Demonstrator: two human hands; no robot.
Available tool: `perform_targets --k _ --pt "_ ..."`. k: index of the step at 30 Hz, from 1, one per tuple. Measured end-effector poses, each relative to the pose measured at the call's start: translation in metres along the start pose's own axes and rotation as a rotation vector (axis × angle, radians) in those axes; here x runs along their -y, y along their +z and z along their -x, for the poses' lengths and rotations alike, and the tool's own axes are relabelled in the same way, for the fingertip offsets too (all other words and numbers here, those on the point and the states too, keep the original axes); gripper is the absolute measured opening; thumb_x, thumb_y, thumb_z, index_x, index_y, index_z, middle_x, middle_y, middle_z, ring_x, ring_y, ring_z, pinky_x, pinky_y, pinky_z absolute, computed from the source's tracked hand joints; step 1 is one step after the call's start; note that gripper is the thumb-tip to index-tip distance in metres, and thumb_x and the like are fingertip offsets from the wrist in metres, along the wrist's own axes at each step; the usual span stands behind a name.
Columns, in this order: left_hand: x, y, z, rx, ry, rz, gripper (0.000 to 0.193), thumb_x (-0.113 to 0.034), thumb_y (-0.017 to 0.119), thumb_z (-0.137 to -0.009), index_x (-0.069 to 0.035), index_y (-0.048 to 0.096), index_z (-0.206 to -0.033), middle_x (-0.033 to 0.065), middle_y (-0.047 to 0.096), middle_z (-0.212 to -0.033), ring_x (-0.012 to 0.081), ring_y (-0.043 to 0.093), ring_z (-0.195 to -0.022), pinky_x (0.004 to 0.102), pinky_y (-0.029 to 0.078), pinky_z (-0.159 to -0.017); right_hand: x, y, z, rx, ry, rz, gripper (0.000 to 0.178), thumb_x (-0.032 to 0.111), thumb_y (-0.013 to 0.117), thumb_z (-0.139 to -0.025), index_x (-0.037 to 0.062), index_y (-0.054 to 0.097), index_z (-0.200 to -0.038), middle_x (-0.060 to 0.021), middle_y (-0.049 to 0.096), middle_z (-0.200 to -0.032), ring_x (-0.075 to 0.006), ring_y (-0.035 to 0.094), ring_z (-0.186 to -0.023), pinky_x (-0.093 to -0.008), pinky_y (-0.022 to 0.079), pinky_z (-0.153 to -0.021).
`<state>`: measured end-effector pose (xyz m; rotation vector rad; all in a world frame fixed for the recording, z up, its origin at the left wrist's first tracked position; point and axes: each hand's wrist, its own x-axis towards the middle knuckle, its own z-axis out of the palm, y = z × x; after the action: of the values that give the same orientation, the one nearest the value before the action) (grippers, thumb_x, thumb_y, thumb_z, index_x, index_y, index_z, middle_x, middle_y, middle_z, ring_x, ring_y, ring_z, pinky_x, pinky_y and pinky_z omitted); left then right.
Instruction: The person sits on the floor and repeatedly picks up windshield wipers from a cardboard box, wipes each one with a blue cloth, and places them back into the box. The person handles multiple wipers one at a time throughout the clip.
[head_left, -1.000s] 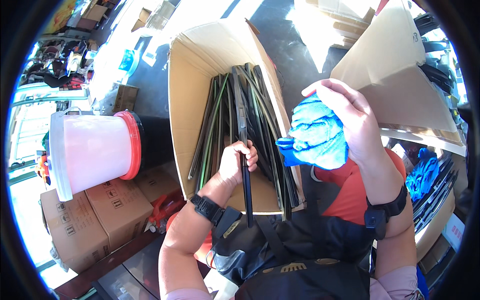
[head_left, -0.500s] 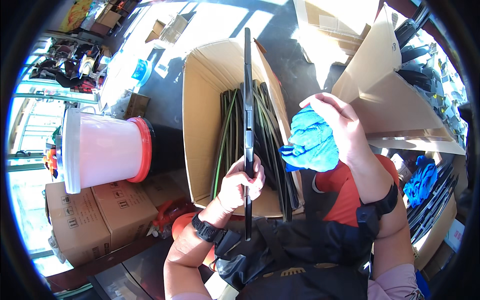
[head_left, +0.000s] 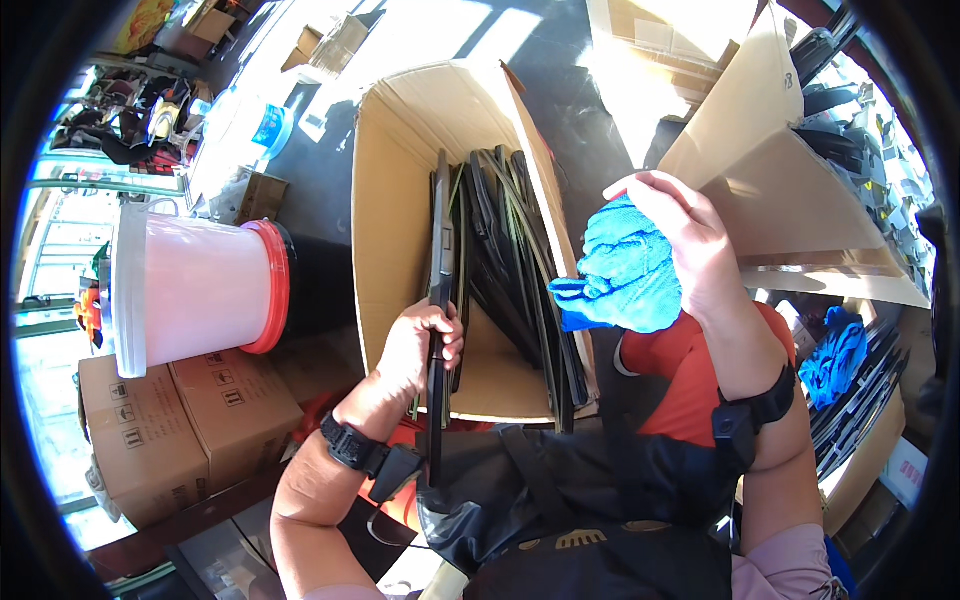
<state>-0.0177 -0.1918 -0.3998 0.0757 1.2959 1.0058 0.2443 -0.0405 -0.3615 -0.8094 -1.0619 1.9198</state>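
Note:
My left hand (head_left: 425, 345) is closed around a long black wiper blade (head_left: 442, 255), which stands lengthwise over the left side of an open cardboard box (head_left: 375, 200). The blade's near end reaches out past the box's near edge, in front of my dark apron. Inside the box lie several more black wiper blades (head_left: 510, 285), some with thin greenish strips, leaning at different angles. My right hand (head_left: 692, 235) grips a crumpled blue cloth (head_left: 628, 270) just right of the box. Part of the held blade is hidden by my left fingers.
To the left, a white bucket (head_left: 200, 285) with a red rim lies above brown cartons (head_left: 190, 430). An open cardboard box with raised flaps (head_left: 745, 150) stands on the right. Below it, another box holds black blades (head_left: 865, 405) and a second blue cloth (head_left: 835, 360).
My left hand has carried the wiper blade leftward and lower, from above the middle of the box to its left side. The right hand keeps the cloth in nearly the same place.

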Motion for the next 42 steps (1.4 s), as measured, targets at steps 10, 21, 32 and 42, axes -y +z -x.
perform_targets --k 10,21,32,42 --pt "-0.037 -0.090 -0.087 -0.329 -0.005 -1.715 0.044 0.003 0.056 -0.073 0.006 0.047 -0.116 0.0185 0.061 -0.081 0.0246 0.062 -0.059 0.0334 0.051 -0.050 -0.008 0.001 -0.007 -0.065 0.026 0.099 0.020 0.019 0.056 -0.091 0.0020 0.060 -0.101 -0.0047 0.063 -0.088 -0.0111 0.061 -0.078 -0.0243 0.049 -0.071" --pt "0.010 0.033 -0.148 0.057 -0.001 -1.096 0.039 -0.033 0.056 -0.088 0.005 0.060 -0.095 0.0098 0.061 -0.080 0.0161 0.061 -0.069 0.0287 0.053 -0.057 -0.006 0.001 -0.014 -0.051 0.055 0.153 0.029 0.022 0.046 -0.094 -0.0004 0.062 -0.102 -0.0071 0.062 -0.089 -0.0121 0.062 -0.079 -0.0237 0.049 -0.074" --pt "0.038 0.018 -0.147 -0.233 0.343 -0.567 0.021 -0.020 0.059 -0.078 0.001 0.061 -0.073 0.0047 0.055 -0.059 0.0162 0.051 -0.049 0.0285 0.038 -0.046 -0.001 -0.009 -0.011 -0.090 0.025 0.113 0.029 0.022 0.046 -0.094 -0.0010 0.062 -0.102 -0.0075 0.063 -0.090 -0.0126 0.062 -0.079 -0.0246 0.050 -0.074" --pt "-0.025 -0.054 -0.056 -0.297 0.283 -1.690 0.026 -0.019 0.056 -0.078 0.005 0.051 -0.088 0.0289 0.056 -0.096 0.0431 0.055 -0.094 0.0454 0.044 -0.085 0.000 -0.004 -0.008 -0.037 0.030 0.124 0.029 0.022 0.046 -0.093 -0.0008 0.062 -0.100 -0.0061 0.061 -0.089 -0.0121 0.061 -0.079 -0.0235 0.049 -0.074"
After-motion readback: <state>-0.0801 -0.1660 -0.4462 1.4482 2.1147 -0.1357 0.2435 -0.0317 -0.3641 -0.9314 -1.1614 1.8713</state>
